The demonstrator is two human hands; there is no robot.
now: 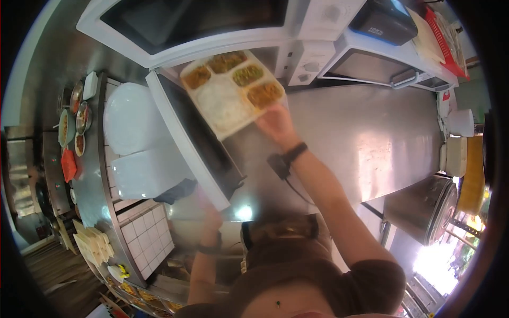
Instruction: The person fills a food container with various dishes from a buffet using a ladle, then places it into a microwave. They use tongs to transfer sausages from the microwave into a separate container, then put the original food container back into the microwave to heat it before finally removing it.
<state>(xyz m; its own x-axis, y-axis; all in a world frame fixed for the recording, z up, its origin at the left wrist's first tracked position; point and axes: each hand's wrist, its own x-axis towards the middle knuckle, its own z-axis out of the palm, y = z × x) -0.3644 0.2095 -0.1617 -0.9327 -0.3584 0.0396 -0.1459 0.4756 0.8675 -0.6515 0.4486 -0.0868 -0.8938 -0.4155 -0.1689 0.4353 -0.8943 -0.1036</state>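
My right hand (277, 126) grips a cream compartment tray (241, 126) at its near right corner. White rice (220, 103) fills the large section, and several smaller sections hold cooked dishes in brown, orange and green. The tray is at the opening of the lower microwave, beside its swung-out white door (185, 140). Low on the outer side of that door is my left hand (211, 214), its fingers blurred and partly hidden by the door edge. A dark band with a small black box and cord is at my right wrist.
Another microwave (196, 24) sits on top, and a third (371, 66) stands to the right on the steel counter (339, 132). White containers (132, 119) stand left of the door. Bowls of food (66, 127) line the far-left counter; a large metal pot (419, 209) is at right.
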